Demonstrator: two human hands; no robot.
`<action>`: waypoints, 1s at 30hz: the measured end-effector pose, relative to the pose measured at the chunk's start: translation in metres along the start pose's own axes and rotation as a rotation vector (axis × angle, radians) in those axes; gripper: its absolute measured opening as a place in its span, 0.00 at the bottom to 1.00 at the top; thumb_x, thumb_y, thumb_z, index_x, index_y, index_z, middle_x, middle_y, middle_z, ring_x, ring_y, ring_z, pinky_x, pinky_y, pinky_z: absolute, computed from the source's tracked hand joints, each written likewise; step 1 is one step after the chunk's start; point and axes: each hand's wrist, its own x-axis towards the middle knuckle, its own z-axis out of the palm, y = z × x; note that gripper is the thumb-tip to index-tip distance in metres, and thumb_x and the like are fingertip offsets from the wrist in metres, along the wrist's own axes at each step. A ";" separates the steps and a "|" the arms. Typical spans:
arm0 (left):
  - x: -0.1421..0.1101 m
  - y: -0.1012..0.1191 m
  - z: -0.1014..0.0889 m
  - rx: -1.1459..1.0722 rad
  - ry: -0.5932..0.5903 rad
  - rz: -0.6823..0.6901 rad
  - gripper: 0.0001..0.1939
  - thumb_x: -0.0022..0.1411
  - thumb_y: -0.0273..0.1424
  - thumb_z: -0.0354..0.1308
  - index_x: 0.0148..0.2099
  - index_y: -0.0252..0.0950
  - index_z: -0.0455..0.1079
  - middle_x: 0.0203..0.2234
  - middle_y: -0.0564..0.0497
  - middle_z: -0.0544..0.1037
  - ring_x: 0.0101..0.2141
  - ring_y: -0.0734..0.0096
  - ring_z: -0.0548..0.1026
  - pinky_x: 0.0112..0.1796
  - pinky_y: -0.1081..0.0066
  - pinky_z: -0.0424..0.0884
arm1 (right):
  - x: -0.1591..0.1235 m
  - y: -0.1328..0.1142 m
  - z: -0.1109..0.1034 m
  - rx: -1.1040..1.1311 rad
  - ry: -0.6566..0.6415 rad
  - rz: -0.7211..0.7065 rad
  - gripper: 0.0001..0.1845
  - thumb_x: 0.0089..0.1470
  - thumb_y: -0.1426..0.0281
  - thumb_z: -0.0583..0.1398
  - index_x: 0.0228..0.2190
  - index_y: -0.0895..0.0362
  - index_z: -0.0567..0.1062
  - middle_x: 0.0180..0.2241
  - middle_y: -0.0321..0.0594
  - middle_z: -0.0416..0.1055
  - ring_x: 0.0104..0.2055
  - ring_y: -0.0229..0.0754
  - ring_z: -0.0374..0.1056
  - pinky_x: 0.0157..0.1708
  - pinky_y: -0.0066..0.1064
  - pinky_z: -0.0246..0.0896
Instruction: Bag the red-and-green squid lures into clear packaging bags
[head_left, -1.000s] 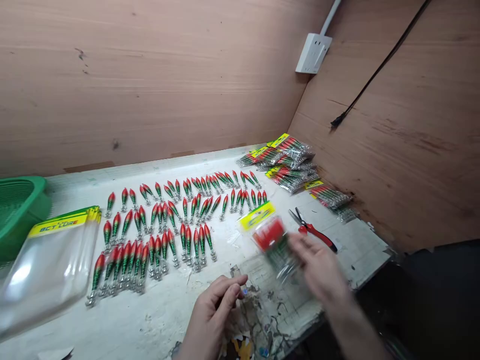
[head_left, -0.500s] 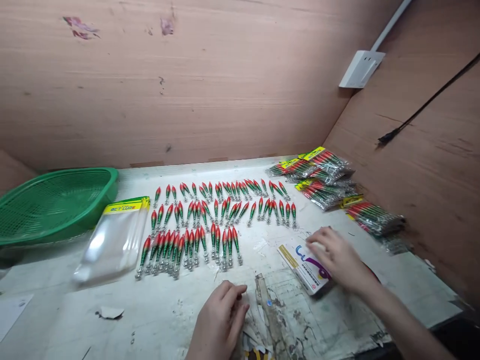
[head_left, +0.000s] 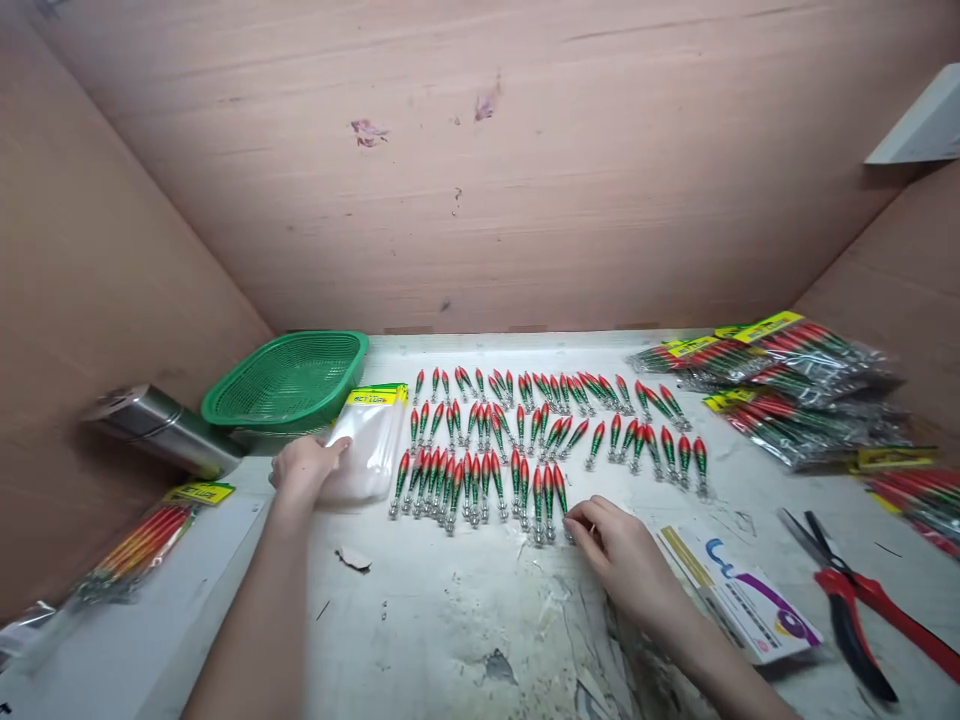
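Observation:
Red-and-green fishing lures (head_left: 535, 425) with crowns of hooks lie in three rows across the table. My left hand (head_left: 306, 465) is at the left edge of a stack of clear plastic bags (head_left: 365, 450) with yellow header cards. Its thumb lies over the top bag, and the other fingers are closed at the side, partly hidden. At the right end of the front row, my right hand (head_left: 611, 545) has thumb and forefinger pinched on the hook end of a fishing lure (head_left: 561, 490).
A green basket (head_left: 289, 385) and a steel flask (head_left: 169, 430) stand at the left, near a packet of orange lures (head_left: 150, 535). Packed lures (head_left: 810, 400) are piled at the right. A white-and-purple box (head_left: 750, 590) and red-handled pliers (head_left: 844, 590) lie in front.
The view has swung left. My left hand has moved from the table's front to the bags. My right hand has left the box and come to the front row of lures.

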 end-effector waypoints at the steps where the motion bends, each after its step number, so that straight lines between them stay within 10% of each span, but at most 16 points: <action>1: 0.002 -0.005 -0.001 -0.017 -0.013 -0.017 0.10 0.45 0.34 0.65 0.22 0.34 0.68 0.29 0.36 0.77 0.44 0.35 0.72 0.41 0.50 0.66 | -0.001 0.002 0.001 -0.004 0.018 0.022 0.12 0.57 0.66 0.52 0.25 0.54 0.71 0.27 0.39 0.71 0.27 0.41 0.68 0.27 0.31 0.57; 8: -0.020 -0.005 -0.013 -0.260 0.112 -0.055 0.09 0.50 0.28 0.61 0.21 0.37 0.64 0.28 0.43 0.74 0.52 0.34 0.65 0.51 0.39 0.55 | -0.014 0.006 0.003 -0.056 0.106 0.187 0.16 0.57 0.63 0.51 0.21 0.54 0.67 0.21 0.39 0.69 0.23 0.41 0.65 0.23 0.31 0.53; 13: -0.040 0.011 -0.014 -0.794 0.118 -0.019 0.03 0.61 0.26 0.52 0.34 0.37 0.63 0.32 0.54 0.76 0.44 0.63 0.74 0.48 0.60 0.70 | -0.020 -0.001 0.019 -0.098 0.146 0.232 0.09 0.49 0.63 0.57 0.23 0.54 0.65 0.23 0.36 0.66 0.23 0.40 0.63 0.21 0.29 0.51; 24: -0.154 0.048 0.052 -1.467 -0.781 -0.460 0.03 0.57 0.21 0.60 0.33 0.32 0.72 0.30 0.48 0.81 0.36 0.69 0.80 0.42 0.67 0.77 | -0.029 0.005 -0.002 0.005 0.260 0.226 0.08 0.55 0.64 0.54 0.27 0.54 0.65 0.28 0.39 0.67 0.27 0.40 0.65 0.25 0.31 0.62; 30: -0.186 0.039 0.076 -1.397 -0.748 -0.251 0.13 0.45 0.31 0.71 0.30 0.32 0.70 0.27 0.51 0.80 0.34 0.64 0.80 0.40 0.63 0.77 | -0.067 -0.010 -0.045 0.308 0.404 0.057 0.03 0.52 0.68 0.60 0.30 0.52 0.68 0.37 0.43 0.72 0.42 0.44 0.71 0.40 0.33 0.69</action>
